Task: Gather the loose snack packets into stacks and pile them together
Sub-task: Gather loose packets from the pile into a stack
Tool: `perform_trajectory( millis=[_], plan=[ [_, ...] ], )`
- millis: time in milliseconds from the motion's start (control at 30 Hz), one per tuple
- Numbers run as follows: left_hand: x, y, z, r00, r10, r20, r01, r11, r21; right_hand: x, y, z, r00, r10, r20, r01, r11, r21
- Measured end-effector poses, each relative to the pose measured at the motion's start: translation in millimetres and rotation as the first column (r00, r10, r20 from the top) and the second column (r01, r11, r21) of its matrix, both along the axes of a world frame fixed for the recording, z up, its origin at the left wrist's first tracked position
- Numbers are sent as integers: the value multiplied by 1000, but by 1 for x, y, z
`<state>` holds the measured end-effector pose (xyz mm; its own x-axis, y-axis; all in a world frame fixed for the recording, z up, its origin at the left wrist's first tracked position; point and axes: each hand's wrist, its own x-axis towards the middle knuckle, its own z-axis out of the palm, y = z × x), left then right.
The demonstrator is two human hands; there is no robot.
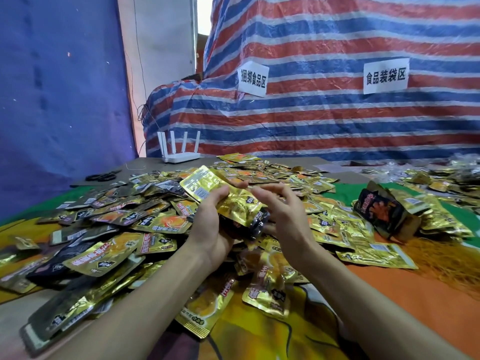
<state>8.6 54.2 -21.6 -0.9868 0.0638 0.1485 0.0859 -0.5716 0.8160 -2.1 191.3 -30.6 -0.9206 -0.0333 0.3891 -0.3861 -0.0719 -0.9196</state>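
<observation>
The left hand (210,222) curls its fingers tight round a small stack of shiny gold foil snack packets (231,201). The right hand (283,214) is just beside the stack, fingers loose and spread, holding nothing. Under and around both hands lies a big messy heap of loose gold and black packets (117,229). Right of the right fingers stands a tidy bundle of packets (381,211).

Left hand (208,224) around packets (235,202), right hand (285,216) loosely open

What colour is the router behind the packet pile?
White; the router shows best in the head view.
</observation>
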Motion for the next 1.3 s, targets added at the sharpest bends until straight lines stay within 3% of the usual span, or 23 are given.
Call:
perform_trajectory(
  millis=[67,133,300,467,567,667,800,900,967,1033,1100,1300],
  plan=[
    [0,-1,-2,1000,0,3,0,1000,-20,1,-2,2,988,83,132,-98,989,107],
    [0,-3,-3,1000,-10,0,10,999,-31,2,-1,5,974,154,163,-183,967,177],
    [7,3,-1,1000,2,-10,-3,986,-166,1,16,14,962,227,154,-261,932,252],
    [11,9,-1,998,63,14,-57,964,-258,4,23,12,965,245,90,-259,939,226],
    [10,11,-4,997,43,-58,-58,956,-287,6,32,24,985,161,63,-172,943,284],
    [5,10,-8,985,100,-141,-146,915,-377,1,62,42,996,-70,57,47,940,337],
    [8,11,-12,959,95,-265,-227,818,-528,-16,133,68,905,-426,-12,363,755,547],
    [10,14,-14,943,73,-324,-257,780,-571,-36,191,83,698,-702,-141,592,455,665],
    [11,16,-15,936,61,-345,-266,765,-587,-49,221,87,569,-807,-159,629,303,716],
    [12,18,-15,924,56,-379,-288,753,-591,-62,241,84,513,-851,-111,616,275,738],
    [14,20,-15,906,51,-421,-317,739,-595,-73,251,75,523,-848,-82,588,290,755],
    [19,21,-15,842,7,-539,-429,614,-663,-89,249,39,451,-888,-88,464,150,873]
  ],
)
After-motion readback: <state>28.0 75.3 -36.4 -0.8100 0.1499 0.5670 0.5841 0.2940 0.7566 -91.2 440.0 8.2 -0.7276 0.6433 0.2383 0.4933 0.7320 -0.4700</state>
